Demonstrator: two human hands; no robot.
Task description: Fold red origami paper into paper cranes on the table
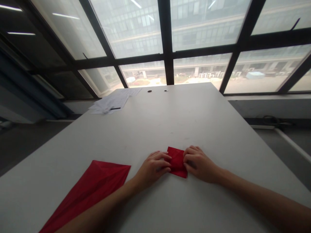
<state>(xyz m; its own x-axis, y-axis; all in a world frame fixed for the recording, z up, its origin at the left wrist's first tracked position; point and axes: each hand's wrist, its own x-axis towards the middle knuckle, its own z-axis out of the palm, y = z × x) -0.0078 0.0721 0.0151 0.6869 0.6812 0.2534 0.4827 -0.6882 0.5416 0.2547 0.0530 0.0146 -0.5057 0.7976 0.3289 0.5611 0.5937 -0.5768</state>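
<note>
White bench [170, 116] under a window. Large red sheet [92, 187] lies flat at near left; loose white papers [111, 102] at far left corner. Left hand [153, 168] and right hand [199, 163], close together, fingers curled, clamp a small folded red paper [178, 161] between them, near bench centre.

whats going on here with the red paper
A person has both hands on a small folded red paper on the white table: the left hand at its left edge, the right hand at its right. A larger red sheet lies flat further left, apart from the hands. White papers sit at the table's far left corner.
</note>
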